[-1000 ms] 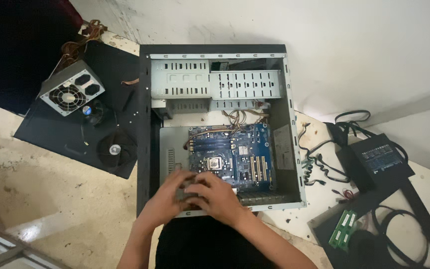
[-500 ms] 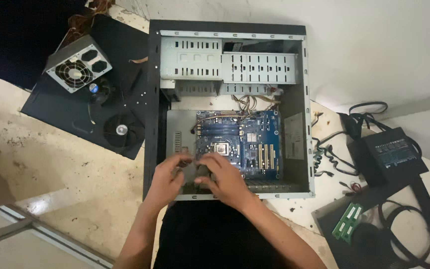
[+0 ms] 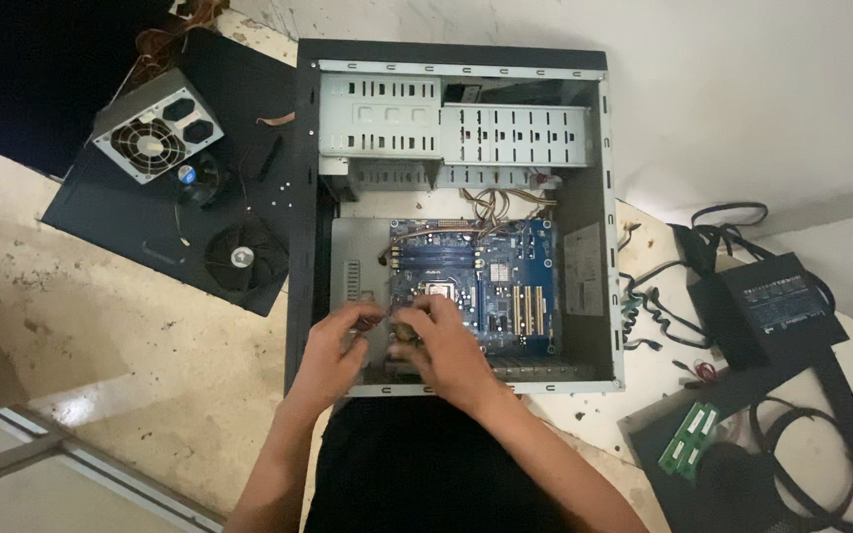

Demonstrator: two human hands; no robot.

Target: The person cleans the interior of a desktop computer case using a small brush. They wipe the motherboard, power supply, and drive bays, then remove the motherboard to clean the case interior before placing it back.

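- Blue motherboard [image 3: 491, 291] lies flat inside the open computer case [image 3: 599, 296], and both my hands work at its near left corner.
- My left hand [image 3: 333, 355] curls its fingers around a small dark part at the board's near left edge; my right hand [image 3: 446, 345] presses in just beside it, fingertips touching the same spot. What exactly sits in either grip is hidden by my fingers, so I cannot tell whether each grip is clenched on it or only resting there.
- Just far of my fingertips sits the square processor socket [image 3: 436, 291], with white expansion slots [image 3: 525, 311] to its right.
- Farther off, the grey metal drive cage [image 3: 446, 128] fills the far part of the case, with a bundle of coloured wires [image 3: 496, 207] hanging near it.
- Left of the case, on a dark side panel [image 3: 120, 217] laid on the floor, are a grey power supply [image 3: 155, 138] and a round black fan [image 3: 241, 257].
- Right of the case, a black power supply [image 3: 767, 306] with loose cables and two green memory sticks [image 3: 691, 439] lie well apart from my hands.
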